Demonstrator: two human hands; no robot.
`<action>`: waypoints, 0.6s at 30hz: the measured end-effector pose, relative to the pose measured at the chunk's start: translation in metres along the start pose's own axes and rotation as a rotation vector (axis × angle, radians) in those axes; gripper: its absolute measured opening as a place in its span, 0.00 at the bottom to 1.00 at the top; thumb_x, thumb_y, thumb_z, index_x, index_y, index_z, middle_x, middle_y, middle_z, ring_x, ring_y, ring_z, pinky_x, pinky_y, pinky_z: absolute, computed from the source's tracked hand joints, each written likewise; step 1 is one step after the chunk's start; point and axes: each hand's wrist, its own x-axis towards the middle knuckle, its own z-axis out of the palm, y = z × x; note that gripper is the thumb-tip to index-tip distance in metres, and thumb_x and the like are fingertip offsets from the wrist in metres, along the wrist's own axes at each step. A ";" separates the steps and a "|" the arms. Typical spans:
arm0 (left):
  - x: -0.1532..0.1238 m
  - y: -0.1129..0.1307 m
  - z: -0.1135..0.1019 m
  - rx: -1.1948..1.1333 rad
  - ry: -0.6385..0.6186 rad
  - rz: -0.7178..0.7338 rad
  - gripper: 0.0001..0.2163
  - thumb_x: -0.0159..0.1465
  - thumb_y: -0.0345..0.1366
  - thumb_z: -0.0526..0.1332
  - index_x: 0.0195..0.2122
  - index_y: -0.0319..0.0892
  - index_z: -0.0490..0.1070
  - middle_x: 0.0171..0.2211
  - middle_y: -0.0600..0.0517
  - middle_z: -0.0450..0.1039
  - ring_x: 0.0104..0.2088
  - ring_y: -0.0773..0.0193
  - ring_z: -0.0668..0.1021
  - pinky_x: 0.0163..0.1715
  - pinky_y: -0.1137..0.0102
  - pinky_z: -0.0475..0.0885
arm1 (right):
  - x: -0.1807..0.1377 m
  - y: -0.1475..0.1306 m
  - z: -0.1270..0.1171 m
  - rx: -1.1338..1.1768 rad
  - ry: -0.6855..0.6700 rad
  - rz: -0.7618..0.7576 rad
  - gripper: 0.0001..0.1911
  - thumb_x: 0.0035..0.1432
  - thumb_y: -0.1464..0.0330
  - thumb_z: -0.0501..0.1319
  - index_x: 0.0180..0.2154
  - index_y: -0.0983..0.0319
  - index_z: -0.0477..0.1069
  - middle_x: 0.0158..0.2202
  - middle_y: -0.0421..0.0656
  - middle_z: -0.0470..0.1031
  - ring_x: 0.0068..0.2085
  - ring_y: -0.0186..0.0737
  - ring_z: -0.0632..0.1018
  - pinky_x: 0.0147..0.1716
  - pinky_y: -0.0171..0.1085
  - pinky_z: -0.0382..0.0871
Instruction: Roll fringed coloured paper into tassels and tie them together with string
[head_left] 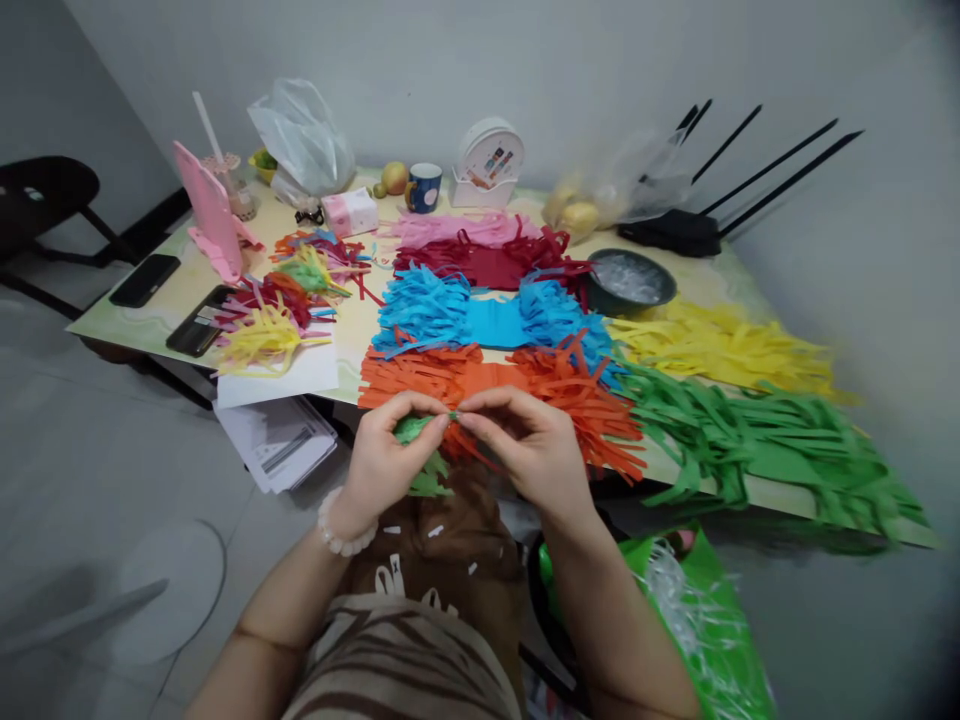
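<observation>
Pale table (350, 352); green fringe (430, 479) below left grip (382, 455); tip in right grip (541, 450)

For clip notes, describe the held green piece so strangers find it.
At the near edge of the table, the left hand and right hand meet. The small green piece hangs beneath the left; unlike the bigger green bundle at far right, it is held and paler.

The held fringe (429, 482) is light green. Stack colours: a pink stack (469, 230), a crimson stack (495, 266), a blue stack (495, 322), an orange stack (416, 378), a yellow stack (712, 345) and a green stack (787, 458). The mug (421, 184) is dark blue with a pale round mark. The surface (354, 335) is pale yellow with green edging. The shirt (397, 665) is beige with brown stripes; the bracelet (349, 540) is white.
</observation>
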 end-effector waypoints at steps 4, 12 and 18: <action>-0.003 -0.005 0.002 0.111 0.046 0.081 0.03 0.63 0.33 0.63 0.33 0.40 0.76 0.31 0.50 0.80 0.33 0.64 0.79 0.38 0.71 0.74 | -0.003 0.004 0.007 0.096 0.054 0.054 0.03 0.56 0.66 0.68 0.33 0.60 0.79 0.31 0.41 0.81 0.31 0.37 0.80 0.31 0.34 0.76; -0.001 -0.014 0.001 0.000 -0.023 -0.008 0.03 0.62 0.33 0.64 0.32 0.40 0.76 0.30 0.51 0.80 0.31 0.65 0.79 0.35 0.72 0.73 | -0.004 0.012 0.015 0.025 0.042 -0.043 0.03 0.59 0.68 0.66 0.34 0.59 0.79 0.35 0.43 0.80 0.38 0.40 0.80 0.38 0.38 0.75; -0.006 -0.022 0.014 -0.265 0.086 -0.161 0.06 0.60 0.36 0.67 0.32 0.39 0.76 0.29 0.50 0.80 0.31 0.65 0.81 0.35 0.72 0.76 | -0.010 0.019 0.024 -0.108 0.157 -0.104 0.04 0.62 0.67 0.64 0.40 0.58 0.76 0.37 0.43 0.79 0.38 0.41 0.80 0.40 0.40 0.76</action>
